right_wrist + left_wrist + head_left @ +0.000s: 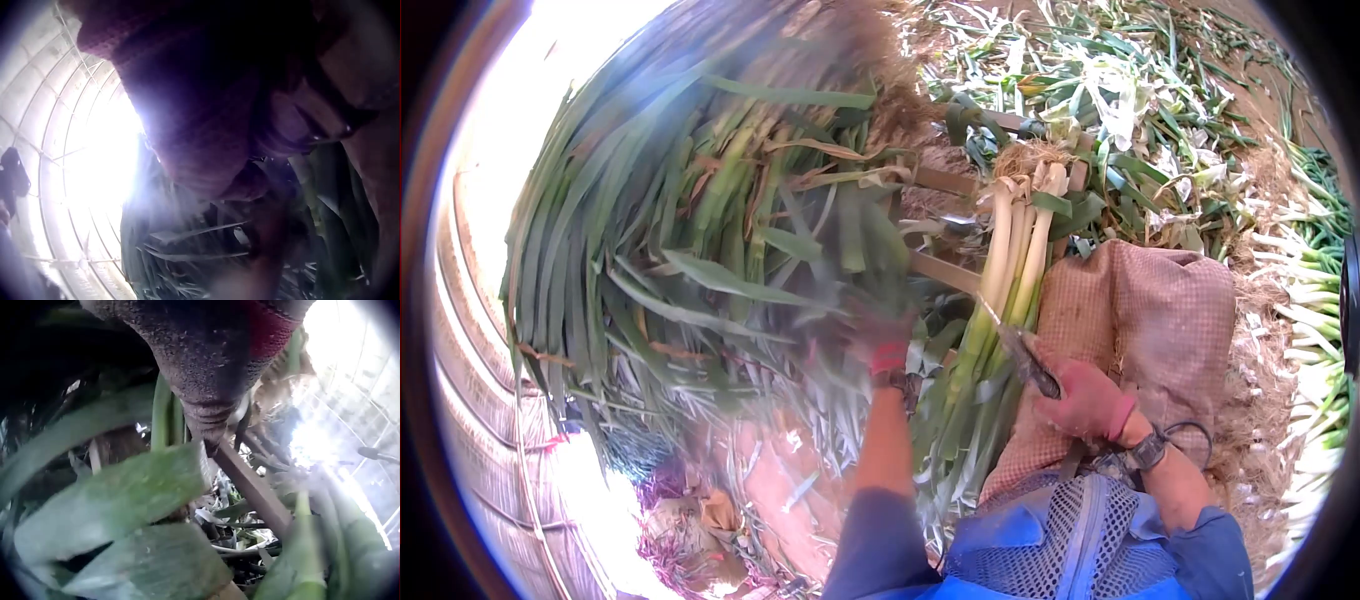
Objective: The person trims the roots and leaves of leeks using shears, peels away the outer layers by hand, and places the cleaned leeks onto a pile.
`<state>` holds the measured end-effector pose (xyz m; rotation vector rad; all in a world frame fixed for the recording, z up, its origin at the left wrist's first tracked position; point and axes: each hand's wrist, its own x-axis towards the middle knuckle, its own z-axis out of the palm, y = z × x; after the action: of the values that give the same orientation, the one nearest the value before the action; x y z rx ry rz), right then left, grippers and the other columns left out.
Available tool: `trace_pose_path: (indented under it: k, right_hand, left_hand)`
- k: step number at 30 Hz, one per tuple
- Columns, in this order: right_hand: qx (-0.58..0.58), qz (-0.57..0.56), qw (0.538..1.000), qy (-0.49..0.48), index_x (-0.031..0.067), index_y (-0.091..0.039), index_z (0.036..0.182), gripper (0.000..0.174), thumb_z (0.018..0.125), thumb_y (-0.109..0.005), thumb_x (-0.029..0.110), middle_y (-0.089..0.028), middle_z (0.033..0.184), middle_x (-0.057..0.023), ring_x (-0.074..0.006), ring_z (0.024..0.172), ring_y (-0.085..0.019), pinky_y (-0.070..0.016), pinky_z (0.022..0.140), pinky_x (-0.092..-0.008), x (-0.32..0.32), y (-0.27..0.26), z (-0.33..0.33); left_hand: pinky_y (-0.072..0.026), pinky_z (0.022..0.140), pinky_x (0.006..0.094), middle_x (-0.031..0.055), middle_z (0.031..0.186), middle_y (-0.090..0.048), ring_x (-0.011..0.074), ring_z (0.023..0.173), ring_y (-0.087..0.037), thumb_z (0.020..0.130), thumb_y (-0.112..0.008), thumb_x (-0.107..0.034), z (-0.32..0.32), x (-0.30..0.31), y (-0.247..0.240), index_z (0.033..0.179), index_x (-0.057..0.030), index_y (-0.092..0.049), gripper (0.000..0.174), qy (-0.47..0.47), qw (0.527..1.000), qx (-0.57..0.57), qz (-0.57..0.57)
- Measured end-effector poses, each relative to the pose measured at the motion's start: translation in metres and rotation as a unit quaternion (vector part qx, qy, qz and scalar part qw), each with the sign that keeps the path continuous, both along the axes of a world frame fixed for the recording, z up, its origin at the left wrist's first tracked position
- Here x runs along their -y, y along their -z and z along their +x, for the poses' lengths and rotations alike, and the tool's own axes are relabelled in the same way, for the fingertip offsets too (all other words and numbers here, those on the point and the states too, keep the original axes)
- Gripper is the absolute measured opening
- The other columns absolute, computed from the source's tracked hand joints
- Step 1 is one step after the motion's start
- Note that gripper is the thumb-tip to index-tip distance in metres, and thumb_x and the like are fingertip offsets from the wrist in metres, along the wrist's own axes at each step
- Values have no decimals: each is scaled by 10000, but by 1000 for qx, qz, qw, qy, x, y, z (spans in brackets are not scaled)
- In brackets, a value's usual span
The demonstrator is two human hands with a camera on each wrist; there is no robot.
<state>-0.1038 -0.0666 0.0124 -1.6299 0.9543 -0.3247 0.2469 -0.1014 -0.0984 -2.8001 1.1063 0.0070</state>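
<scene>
Near the middle of the scene, a slim bunch of leeks with white stems and green leaves (1017, 255) is lying lengthwise, its tangled tan roots (1030, 156) pointing to the far side, just left of a pinkish-brown checked cloth (1145, 310) that is covering the person's lap. The right hand in a pink glove (1085, 400) is gripping a dark-handled knife with a thin pale blade (1032, 365), its fingers curling round the handle while the blade is pointing far and left at the stems; whether it is touching them, I cannot tell. The left hand in a red-cuffed glove (880, 338) is blurring among green leaves left of the bunch, and I cannot tell whether its fingers are holding anything. Brown wooden slats (945, 271) are showing beyond that hand. A large heap of long green-leaved leeks (690, 230) is filling the left side, while loose green and whitish leaf scraps (1100, 90) are littering the far right. Along the right edge, white-stemmed leeks (1315, 340) are lying in a row.
</scene>
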Motion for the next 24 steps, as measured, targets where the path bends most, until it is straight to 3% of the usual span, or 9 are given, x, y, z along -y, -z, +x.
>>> trace_pose_path:
  k: [6,8,9,12,16,17,20,21,24]
  right_hand:
    - [-74,9,997,19,10,-425,1563,783,891,-657,340,-646,1309,-315,-476,1162,-650,-518,1023,-495,-13,0,-12]
    - [-83,5,996,29,18,-437,1556,780,887,-654,355,-661,1280,-308,-478,1145,-655,-524,1008,-503,-10,0,-21]
    - [-91,23,995,31,28,-442,1553,774,886,-657,356,-673,1242,-303,-477,1124,-662,-532,989,-506,-8,-4,-25]
    - [-81,40,995,35,49,-456,1545,761,884,-661,363,-690,1186,-294,-476,1091,-671,-543,958,-512,-6,1,-33]
    - [-86,55,995,1,72,-446,1558,772,881,-664,373,-691,1163,-300,-483,1081,-670,-543,955,-519,-2,5,-28]
    - [-87,56,995,-1,72,-446,1558,772,881,-664,373,-691,1163,-300,-483,1081,-670,-543,955,-519,-2,6,-25]
    - [-103,57,993,-26,72,-418,1579,806,874,-668,370,-684,1179,-310,-484,1096,-665,-536,970,-517,-4,8,-17]
    - [-97,37,994,-25,69,-405,1588,819,874,-670,370,-680,1190,-314,-484,1104,-662,-531,980,-513,-5,7,-16]
    - [-71,24,997,-14,37,-404,1582,821,866,-673,335,-660,1248,-322,-466,1152,-652,-521,1014,-483,-7,0,-14]
  left_hand:
    - [-351,1191,614,298,1716,-45,509,1596,-76,794,-808,-533,26,44,42,1693,-64,-64,1257,-107,985,64,123]
    - [-423,1137,609,281,1706,-147,487,1596,-112,798,-796,-538,24,45,20,1676,-42,-166,1189,-105,984,39,141]
    - [-481,1096,564,263,1661,-292,473,1571,-220,778,-800,-530,49,31,51,1644,-38,-277,1125,-59,984,109,131]
    - [-489,1105,526,232,1609,-396,426,1544,-315,741,-823,-552,33,16,-47,1593,-43,-381,1086,-74,993,-19,89]
    - [-500,1088,512,186,1568,-440,354,1441,-471,635,-903,-545,69,-31,-11,1576,-48,-327,1210,36,972,206,-106]
    - [-523,1051,513,161,1571,-442,349,1415,-499,609,-922,-516,62,-32,-10,1585,-47,-286,1255,-67,992,91,-49]
    - [-548,1011,520,142,1634,-368,343,1467,-448,616,-919,-521,100,-23,29,1586,-63,-270,1254,-72,988,135,28]
    - [-585,936,508,195,1503,-553,351,1337,-595,644,-903,-483,81,-22,0,1457,-31,-486,1020,-12,984,166,61]
    - [-594,912,501,211,1371,-629,361,1238,-651,662,-886,-460,97,-13,-12,1343,-16,-571,873,15,994,96,49]
